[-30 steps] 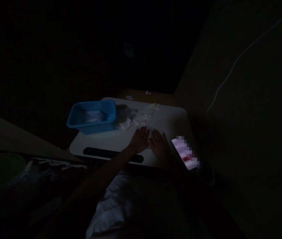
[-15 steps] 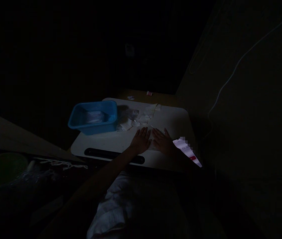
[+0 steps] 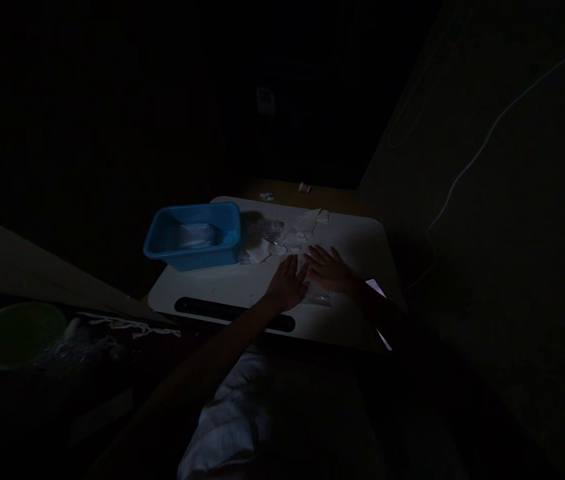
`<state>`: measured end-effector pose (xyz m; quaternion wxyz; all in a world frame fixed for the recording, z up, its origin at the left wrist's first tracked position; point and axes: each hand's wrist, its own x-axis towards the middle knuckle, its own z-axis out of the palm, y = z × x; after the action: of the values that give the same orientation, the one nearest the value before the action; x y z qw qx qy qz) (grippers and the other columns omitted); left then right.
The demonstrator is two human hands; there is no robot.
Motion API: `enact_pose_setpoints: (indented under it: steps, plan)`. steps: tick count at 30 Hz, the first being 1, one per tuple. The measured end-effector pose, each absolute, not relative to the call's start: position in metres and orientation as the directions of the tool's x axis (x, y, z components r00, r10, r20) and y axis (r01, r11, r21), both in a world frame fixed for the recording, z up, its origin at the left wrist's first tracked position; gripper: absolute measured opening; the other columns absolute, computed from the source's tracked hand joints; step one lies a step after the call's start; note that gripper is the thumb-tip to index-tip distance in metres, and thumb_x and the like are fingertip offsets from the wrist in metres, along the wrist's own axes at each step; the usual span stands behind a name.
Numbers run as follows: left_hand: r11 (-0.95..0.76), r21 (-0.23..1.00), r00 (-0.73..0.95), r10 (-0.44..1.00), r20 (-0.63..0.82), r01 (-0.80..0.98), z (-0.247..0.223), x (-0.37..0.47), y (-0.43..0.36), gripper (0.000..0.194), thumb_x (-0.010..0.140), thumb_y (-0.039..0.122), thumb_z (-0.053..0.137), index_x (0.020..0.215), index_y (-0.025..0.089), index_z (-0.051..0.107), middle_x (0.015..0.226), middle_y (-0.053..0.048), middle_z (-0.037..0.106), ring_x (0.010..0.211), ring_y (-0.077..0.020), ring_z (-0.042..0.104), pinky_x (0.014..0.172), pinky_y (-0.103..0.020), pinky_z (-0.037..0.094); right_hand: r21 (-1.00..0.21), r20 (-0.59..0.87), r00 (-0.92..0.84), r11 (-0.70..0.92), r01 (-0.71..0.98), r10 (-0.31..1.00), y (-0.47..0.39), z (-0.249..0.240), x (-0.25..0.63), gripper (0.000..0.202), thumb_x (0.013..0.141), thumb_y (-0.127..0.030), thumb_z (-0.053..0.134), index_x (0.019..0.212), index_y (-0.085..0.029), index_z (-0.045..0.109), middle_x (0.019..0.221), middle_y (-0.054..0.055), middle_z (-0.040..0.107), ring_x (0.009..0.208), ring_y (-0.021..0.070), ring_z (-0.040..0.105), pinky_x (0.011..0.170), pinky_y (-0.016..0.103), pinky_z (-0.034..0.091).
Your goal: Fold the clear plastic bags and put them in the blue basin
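In dim light, a clear plastic bag (image 3: 318, 296) lies flat on a small white table (image 3: 357, 247). My left hand (image 3: 287, 285) rests palm down at the bag's left side, fingers stretched out. My right hand (image 3: 328, 268) lies flat over the bag's far part, fingers stretched and slightly spread. The two hands nearly meet at the fingertips, and they hide part of the bag. Just beyond them are crumpled clear wrappers (image 3: 270, 230) and a folded whitish piece (image 3: 258, 251).
A blue plastic basin (image 3: 192, 259) with a clear-wrapped bundle (image 3: 196, 235) inside stands at the table's left. A lit phone (image 3: 376, 287) lies partly under my right forearm. A green tub (image 3: 20, 337) is at lower left. A white cable (image 3: 492, 127) hangs along the right wall.
My right hand has slid away from me over the plastic bag, baring more of its near part. My right forearm now covers most of the phone. The view has shifted slightly.
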<state>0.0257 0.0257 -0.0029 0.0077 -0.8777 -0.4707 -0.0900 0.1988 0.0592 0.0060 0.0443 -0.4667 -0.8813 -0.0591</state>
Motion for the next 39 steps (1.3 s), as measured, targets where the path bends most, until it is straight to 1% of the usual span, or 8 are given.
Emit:
enact_pose_setpoints:
  steps: [5, 8, 16, 23, 26, 32, 36, 39]
  plan:
    - [-0.554, 0.071, 0.541, 0.828, 0.147, 0.829, -0.001, 0.026, 0.025, 0.050, 0.090, 0.037, 0.033, 0.134, 0.012, 0.036, 0.143, -0.018, 0.025, 0.132, -0.0335, 0.020, 0.104, -0.048, 0.020, 0.117, 0.107, -0.516, 0.505, 0.855, 0.850, 0.069, 0.008, 0.208, 0.049, 0.088, -0.042, 0.036, 0.133, -0.021, 0.037, 0.144, 0.011, 0.027, 0.133, 0.0280, 0.019, 0.103, 0.053, 0.014]
    - [-0.548, 0.061, 0.536, 0.832, 0.145, 0.834, 0.000, 0.026, 0.024, 0.051, 0.090, 0.038, 0.033, 0.135, 0.013, 0.034, 0.143, -0.018, 0.025, 0.132, -0.0340, 0.019, 0.104, -0.049, 0.019, 0.157, 0.092, -0.554, 0.537, 0.829, 0.827, 0.068, 0.011, 0.213, 0.050, 0.089, -0.042, 0.036, 0.135, -0.022, 0.034, 0.145, 0.011, 0.025, 0.133, 0.0282, 0.018, 0.103, 0.052, 0.014]
    - [-0.550, 0.034, 0.540, 0.829, 0.148, 0.835, -0.002, 0.026, 0.023, 0.053, 0.090, 0.039, 0.033, 0.136, 0.012, 0.031, 0.143, -0.018, 0.026, 0.131, -0.0339, 0.021, 0.104, -0.048, 0.020, 0.201, 0.131, -0.576, 0.548, 0.812, 0.807, 0.074, 0.008, 0.217, 0.048, 0.090, -0.042, 0.031, 0.134, -0.025, 0.036, 0.143, 0.012, 0.030, 0.131, 0.0311, 0.022, 0.099, 0.054, 0.018]
    - [-0.543, 0.015, 0.535, 0.832, 0.147, 0.840, -0.004, 0.026, 0.024, 0.051, 0.090, 0.040, 0.031, 0.135, 0.014, 0.034, 0.142, -0.017, 0.027, 0.132, -0.0332, 0.020, 0.104, -0.047, 0.020, 0.173, 0.134, -0.611, 0.589, 0.790, 0.780, 0.075, 0.006, 0.207, 0.044, 0.090, -0.043, 0.030, 0.133, -0.035, 0.035, 0.145, 0.006, 0.028, 0.133, 0.0286, 0.020, 0.099, 0.052, 0.020]
    - [-0.545, 0.019, 0.537, 0.831, 0.144, 0.838, -0.003, 0.026, 0.024, 0.052, 0.090, 0.040, 0.032, 0.135, 0.013, 0.034, 0.142, -0.018, 0.026, 0.131, -0.0343, 0.020, 0.104, -0.047, 0.019, 0.162, 0.158, -0.571, 0.550, 0.820, 0.805, 0.080, 0.005, 0.208, 0.045, 0.090, -0.042, 0.028, 0.133, -0.031, 0.036, 0.144, 0.007, 0.029, 0.132, 0.0298, 0.021, 0.099, 0.053, 0.020]
    - [-0.545, 0.038, 0.538, 0.834, 0.124, 0.837, 0.000, 0.027, 0.024, 0.053, 0.090, 0.039, 0.032, 0.137, 0.013, 0.030, 0.143, -0.019, 0.024, 0.132, -0.0344, 0.020, 0.104, -0.048, 0.019, 0.168, 0.281, -0.480, 0.450, 0.877, 0.831, 0.058, 0.008, 0.225, 0.051, 0.091, -0.037, 0.026, 0.135, -0.013, 0.033, 0.142, 0.015, 0.031, 0.131, 0.0289, 0.024, 0.101, 0.053, 0.015]
    - [-0.539, 0.041, 0.534, 0.840, 0.102, 0.841, 0.003, 0.027, 0.023, 0.053, 0.090, 0.039, 0.031, 0.137, 0.012, 0.030, 0.142, -0.021, 0.023, 0.131, -0.0366, 0.017, 0.104, -0.047, 0.019, 0.208, 0.219, -0.606, 0.570, 0.795, 0.765, 0.034, 0.004, 0.234, 0.048, 0.090, -0.036, 0.028, 0.133, -0.016, 0.037, 0.141, 0.012, 0.034, 0.130, 0.0270, 0.025, 0.102, 0.054, 0.013]
    - [-0.541, 0.042, 0.535, 0.839, 0.103, 0.840, 0.004, 0.027, 0.023, 0.053, 0.090, 0.039, 0.032, 0.137, 0.013, 0.030, 0.142, -0.020, 0.024, 0.131, -0.0365, 0.018, 0.104, -0.047, 0.020, 0.226, 0.214, -0.591, 0.549, 0.805, 0.778, 0.033, 0.001, 0.237, 0.047, 0.090, -0.036, 0.030, 0.131, -0.017, 0.040, 0.140, 0.013, 0.036, 0.129, 0.0294, 0.027, 0.100, 0.055, 0.015]
